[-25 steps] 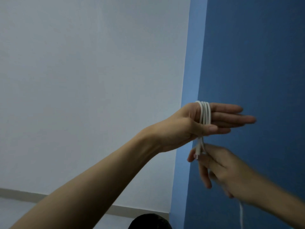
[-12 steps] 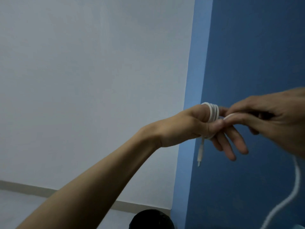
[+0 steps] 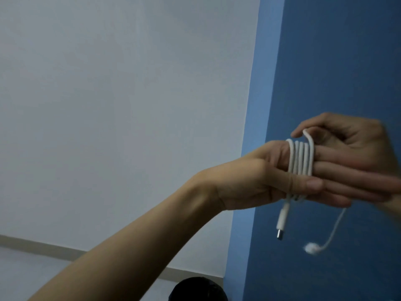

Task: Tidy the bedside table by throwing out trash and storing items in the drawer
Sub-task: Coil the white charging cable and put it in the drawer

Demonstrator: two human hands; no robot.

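A white charging cable (image 3: pixel 300 158) is wound in several loops around the straight fingers of my left hand (image 3: pixel 249 181), which is held out in front of the walls. My left thumb pins the loops against the fingers. One plug end (image 3: pixel 282 222) hangs below that hand. The other end (image 3: pixel 311 248) dangles lower right on a thin loose strand, blurred. My right hand (image 3: pixel 351 137) sits above and behind the left fingertips, pinching the topmost strand of the cable. The bedside table and its drawer are out of view.
Behind the hands, a white wall (image 3: pixel 108 105) meets a blue wall (image 3: pixel 336 61) at a corner. A dark round object (image 3: pixel 197 290) shows at the bottom edge, near the pale skirting board (image 3: pixel 43 246).
My right hand has carried the cable round my left fingers again, adding loops. The free strand has become short, and its far end now swings below the hands.
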